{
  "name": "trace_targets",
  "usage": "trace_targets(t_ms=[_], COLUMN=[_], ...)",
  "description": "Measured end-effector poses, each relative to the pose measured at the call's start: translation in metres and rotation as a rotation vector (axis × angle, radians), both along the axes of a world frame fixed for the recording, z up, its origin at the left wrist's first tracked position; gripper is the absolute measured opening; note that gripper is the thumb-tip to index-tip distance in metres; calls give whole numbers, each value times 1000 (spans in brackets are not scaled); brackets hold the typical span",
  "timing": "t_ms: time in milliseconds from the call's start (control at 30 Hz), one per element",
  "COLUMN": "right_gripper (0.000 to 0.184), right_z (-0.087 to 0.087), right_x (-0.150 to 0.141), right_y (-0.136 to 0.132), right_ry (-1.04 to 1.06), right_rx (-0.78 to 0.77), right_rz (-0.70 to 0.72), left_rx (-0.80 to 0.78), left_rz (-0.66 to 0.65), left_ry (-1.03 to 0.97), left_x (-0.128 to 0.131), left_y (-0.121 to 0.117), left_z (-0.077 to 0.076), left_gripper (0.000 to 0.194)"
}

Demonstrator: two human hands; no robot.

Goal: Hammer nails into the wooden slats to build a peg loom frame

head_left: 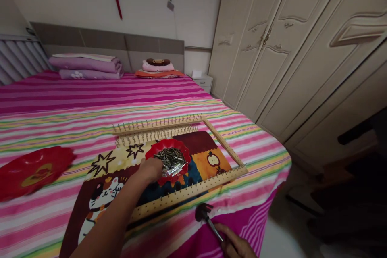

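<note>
My left hand (151, 169) reaches into a red scalloped dish (172, 159) heaped with metal nails (172, 160), fingers curled down among them; what they pinch is hidden. The dish sits on a cartoon cat cloth (102, 193) inside a wooden frame (193, 189) studded with nails along its bars. My right hand (236, 244), low at the bed's near corner, is closed round the handle of a black-headed hammer (204, 213) whose head rests on the bedspread just below the frame's near bar.
A second red dish (30, 171) lies at the left on the pink striped bed (90, 100). Folded purple bedding (86, 66) and a stack of cushions (159, 68) sit at the headboard. Cream wardrobes (302, 48) stand on the right, past a strip of floor.
</note>
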State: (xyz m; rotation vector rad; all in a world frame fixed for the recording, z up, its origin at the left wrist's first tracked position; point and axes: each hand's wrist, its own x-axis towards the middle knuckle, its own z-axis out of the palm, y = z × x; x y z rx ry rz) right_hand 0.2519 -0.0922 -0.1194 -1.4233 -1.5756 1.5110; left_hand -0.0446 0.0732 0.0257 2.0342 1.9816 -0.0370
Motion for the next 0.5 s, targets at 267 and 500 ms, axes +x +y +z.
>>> trace_targets(t_ms=[267,500], right_gripper=[63,51], right_z=[-1,18], right_x=[0,-11], right_y=[-2,-7], right_ry=[23,48], right_rx=[-61,-56], right_rz=[-7,-100], left_rx=[-91,-220], left_rz=[214,516], left_ry=[-921,-1281], left_x=[-34,-42], left_y=[-45,-95], left_z=[7,-25], left_gripper=[25,39])
